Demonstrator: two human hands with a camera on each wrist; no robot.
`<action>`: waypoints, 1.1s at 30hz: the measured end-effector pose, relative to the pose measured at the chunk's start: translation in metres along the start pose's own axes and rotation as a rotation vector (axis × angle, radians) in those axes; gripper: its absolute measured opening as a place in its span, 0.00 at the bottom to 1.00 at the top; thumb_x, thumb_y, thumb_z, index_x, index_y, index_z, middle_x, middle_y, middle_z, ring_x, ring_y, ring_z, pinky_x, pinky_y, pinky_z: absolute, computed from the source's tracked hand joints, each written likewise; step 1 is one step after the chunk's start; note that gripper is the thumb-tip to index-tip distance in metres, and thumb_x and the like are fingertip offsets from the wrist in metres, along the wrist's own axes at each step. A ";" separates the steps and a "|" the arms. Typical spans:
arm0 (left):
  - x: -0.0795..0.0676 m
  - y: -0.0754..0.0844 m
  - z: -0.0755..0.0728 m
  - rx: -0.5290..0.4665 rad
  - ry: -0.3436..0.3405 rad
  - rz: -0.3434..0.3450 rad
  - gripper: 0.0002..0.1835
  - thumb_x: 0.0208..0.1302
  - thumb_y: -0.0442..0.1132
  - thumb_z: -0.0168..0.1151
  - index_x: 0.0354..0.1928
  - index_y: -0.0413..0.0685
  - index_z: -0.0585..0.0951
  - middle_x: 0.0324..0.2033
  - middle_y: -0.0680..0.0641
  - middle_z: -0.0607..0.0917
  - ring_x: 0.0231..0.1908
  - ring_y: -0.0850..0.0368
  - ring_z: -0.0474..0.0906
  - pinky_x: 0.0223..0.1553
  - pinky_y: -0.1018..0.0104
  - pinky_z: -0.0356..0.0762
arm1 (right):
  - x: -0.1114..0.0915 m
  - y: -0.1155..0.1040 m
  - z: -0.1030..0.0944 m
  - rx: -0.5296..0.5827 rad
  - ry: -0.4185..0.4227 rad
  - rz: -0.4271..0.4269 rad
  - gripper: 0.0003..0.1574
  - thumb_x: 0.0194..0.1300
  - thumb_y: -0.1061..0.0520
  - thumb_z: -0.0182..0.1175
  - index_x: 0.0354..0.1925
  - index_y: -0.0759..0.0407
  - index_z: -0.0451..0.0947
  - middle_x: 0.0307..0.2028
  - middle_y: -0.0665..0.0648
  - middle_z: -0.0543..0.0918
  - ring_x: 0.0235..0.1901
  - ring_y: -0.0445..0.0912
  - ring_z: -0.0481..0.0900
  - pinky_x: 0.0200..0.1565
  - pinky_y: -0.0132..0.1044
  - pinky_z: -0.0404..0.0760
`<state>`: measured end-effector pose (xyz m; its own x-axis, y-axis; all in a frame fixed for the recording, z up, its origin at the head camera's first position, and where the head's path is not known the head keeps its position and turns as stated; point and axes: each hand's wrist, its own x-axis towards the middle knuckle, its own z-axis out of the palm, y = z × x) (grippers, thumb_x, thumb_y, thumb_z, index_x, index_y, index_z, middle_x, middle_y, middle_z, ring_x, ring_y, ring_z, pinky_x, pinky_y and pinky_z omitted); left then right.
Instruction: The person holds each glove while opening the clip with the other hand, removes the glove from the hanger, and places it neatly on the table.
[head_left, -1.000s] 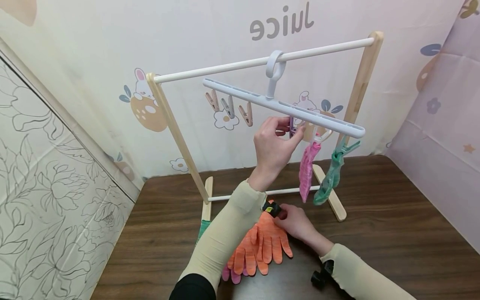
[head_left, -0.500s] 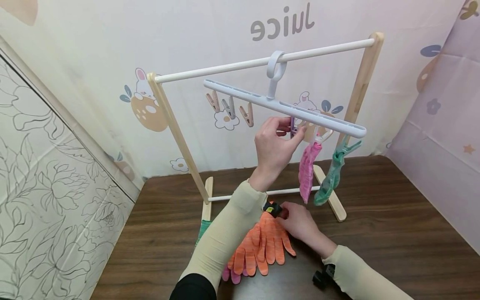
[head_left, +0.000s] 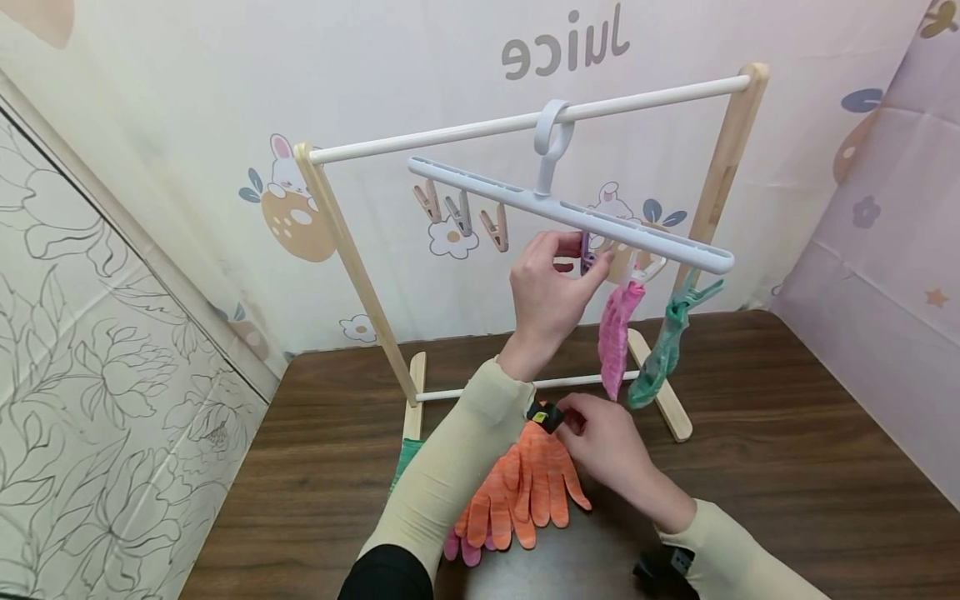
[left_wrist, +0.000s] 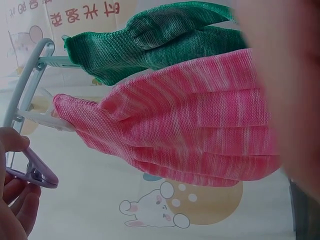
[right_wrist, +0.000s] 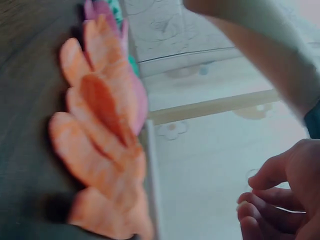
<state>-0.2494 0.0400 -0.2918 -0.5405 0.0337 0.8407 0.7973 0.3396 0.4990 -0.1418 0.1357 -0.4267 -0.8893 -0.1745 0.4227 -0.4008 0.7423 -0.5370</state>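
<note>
My left hand (head_left: 551, 287) pinches a purple clothespin (left_wrist: 44, 172) under the pale blue hanger (head_left: 637, 233), thumb on one side and fingers on the other. To the right hang a pink glove (left_wrist: 190, 125), clipped at its cuff by a white clothespin (left_wrist: 47, 121), and a green glove (head_left: 660, 358) from a green clothespin (head_left: 701, 293). Low beside my left wrist is my right hand (head_left: 603, 442), its fingers loosely bent with nothing seen between them in the right wrist view. Orange gloves (head_left: 551, 483) lie on the table just below it, partly behind my left forearm.
The hanger hooks over the white rod (head_left: 652, 102) of a wooden rack (head_left: 723, 167). Several unused clothespins, such as a grey clothespin (head_left: 459, 214), hang at its left. A purple glove (head_left: 471, 552) and a green piece of fabric (head_left: 407, 458) show past my left sleeve on the table (head_left: 322, 500).
My right hand has come slightly up and right, off the orange gloves. The top glove's fingers shifted a little to the right earlier. My left hand stays at the purple clothespin.
</note>
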 end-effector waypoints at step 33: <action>0.000 0.002 0.001 -0.002 0.018 0.012 0.15 0.58 0.42 0.74 0.41 0.41 0.83 0.35 0.48 0.85 0.35 0.62 0.82 0.37 0.72 0.82 | 0.031 -0.007 -0.065 0.031 0.683 0.002 0.25 0.54 0.62 0.73 0.49 0.70 0.78 0.41 0.66 0.79 0.36 0.54 0.81 0.41 0.12 0.67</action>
<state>-0.2478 0.0422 -0.2909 -0.5257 0.0213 0.8504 0.8046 0.3369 0.4889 -0.1523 0.1672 -0.3627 -0.5557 0.2820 0.7821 -0.4144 0.7216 -0.5546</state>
